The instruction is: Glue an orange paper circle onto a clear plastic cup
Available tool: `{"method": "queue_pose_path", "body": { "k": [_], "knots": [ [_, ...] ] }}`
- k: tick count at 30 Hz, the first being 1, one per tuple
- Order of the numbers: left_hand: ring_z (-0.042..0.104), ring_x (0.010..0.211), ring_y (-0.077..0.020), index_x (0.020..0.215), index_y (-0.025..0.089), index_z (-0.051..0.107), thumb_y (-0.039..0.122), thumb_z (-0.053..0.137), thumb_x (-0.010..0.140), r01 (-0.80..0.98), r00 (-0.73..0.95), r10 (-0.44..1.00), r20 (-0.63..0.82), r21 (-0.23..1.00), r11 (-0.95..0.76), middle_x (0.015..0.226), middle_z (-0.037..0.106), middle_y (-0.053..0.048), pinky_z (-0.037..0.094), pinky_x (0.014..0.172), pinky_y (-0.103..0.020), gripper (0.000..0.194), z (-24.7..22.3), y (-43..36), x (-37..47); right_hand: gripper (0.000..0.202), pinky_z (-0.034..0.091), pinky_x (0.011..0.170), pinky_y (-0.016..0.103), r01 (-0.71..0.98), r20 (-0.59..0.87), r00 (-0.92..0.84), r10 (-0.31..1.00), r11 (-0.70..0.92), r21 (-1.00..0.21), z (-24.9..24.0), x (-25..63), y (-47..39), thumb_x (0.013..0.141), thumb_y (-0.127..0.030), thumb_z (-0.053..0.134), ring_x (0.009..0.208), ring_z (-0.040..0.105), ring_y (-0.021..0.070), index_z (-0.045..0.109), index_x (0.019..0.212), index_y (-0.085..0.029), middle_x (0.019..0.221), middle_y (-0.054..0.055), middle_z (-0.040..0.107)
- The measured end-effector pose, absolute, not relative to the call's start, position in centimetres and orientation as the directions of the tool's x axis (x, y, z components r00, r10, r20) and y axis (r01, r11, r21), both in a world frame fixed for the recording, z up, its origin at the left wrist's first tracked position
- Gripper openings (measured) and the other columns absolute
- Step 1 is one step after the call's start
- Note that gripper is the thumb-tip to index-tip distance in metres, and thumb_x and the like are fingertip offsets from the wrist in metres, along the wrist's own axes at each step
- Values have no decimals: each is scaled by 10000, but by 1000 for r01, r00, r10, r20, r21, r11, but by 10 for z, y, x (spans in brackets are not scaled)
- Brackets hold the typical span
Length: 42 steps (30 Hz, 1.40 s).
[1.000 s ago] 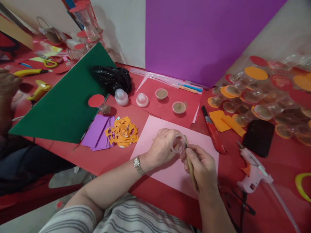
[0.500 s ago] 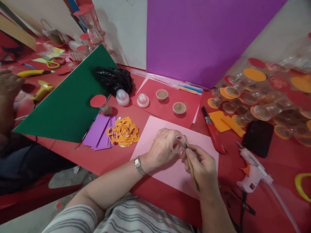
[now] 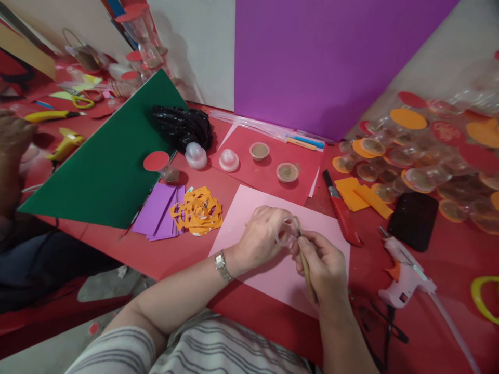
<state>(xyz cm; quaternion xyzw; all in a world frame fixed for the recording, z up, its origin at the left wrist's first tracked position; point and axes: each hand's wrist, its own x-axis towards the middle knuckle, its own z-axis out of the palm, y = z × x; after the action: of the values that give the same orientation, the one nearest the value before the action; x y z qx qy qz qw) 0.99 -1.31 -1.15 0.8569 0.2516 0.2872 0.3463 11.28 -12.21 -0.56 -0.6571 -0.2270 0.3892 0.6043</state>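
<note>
Over a pink sheet (image 3: 241, 213), my left hand (image 3: 262, 235) grips a small clear plastic cup (image 3: 286, 232), its round rim facing up toward me. My right hand (image 3: 322, 262) is closed on a thin tool with a wooden handle (image 3: 307, 272); its dark tip meets the cup's right edge. Behind the sheet, two small cups of brown material, a nearer one (image 3: 287, 172) and a farther one (image 3: 259, 151), stand on red paper (image 3: 241, 143) beside a clear domed cup (image 3: 228, 160).
Orange cut paper (image 3: 198, 210) and purple strips (image 3: 158, 210) lie left, by a green board (image 3: 105, 161). On the right are a red cutter (image 3: 345, 221), a black phone-like slab (image 3: 414, 222), a glue gun (image 3: 407, 275) and stacked plastic cups (image 3: 421, 171). Another person's hand (image 3: 15, 135) is far left.
Both hands keep nearly the same pose around the cup and tool. The whole view has shifted very slightly.
</note>
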Motion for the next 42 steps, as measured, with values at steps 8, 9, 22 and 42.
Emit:
{"method": "queue_pose_path", "body": {
  "k": [8, 9, 22, 42],
  "knots": [
    [653, 830, -194, 891, 213, 605, 120, 676, 788, 220, 711, 623, 326, 738, -637, 861, 706, -17, 491, 877, -340, 155, -11, -13, 9, 313, 356, 336, 184, -196, -251, 536, 806, -170, -966, -13, 122, -124, 822, -480, 718, 368, 471, 74, 654, 849, -175, 581, -20, 619],
    [653, 826, -190, 887, 211, 602, 116, 676, 786, 206, 707, 621, 340, 740, -640, 857, 706, -15, 490, 875, -336, 156, -11, -13, 9, 316, 357, 334, 185, -199, -255, 531, 808, -173, -965, -13, 123, -124, 821, -483, 718, 367, 471, 74, 652, 851, -175, 582, -21, 617],
    [685, 808, -175, 868, 191, 620, 85, 706, 732, 260, 688, 689, 228, 809, -527, 834, 723, -10, 522, 836, -303, 192, -1, -12, 12, 361, 327, 323, 173, -309, -310, 524, 794, -162, -937, -3, 120, -123, 744, -499, 767, 358, 455, 69, 680, 853, -166, 566, -19, 601],
    [689, 838, -191, 919, 198, 606, 143, 726, 773, 226, 723, 625, 294, 755, -616, 839, 726, -8, 502, 895, -339, 197, -11, -13, 11, 340, 327, 303, 183, -185, -226, 580, 783, -144, -972, -11, 120, -122, 760, -488, 749, 343, 441, 72, 672, 851, -169, 553, -19, 610]
  ]
}}
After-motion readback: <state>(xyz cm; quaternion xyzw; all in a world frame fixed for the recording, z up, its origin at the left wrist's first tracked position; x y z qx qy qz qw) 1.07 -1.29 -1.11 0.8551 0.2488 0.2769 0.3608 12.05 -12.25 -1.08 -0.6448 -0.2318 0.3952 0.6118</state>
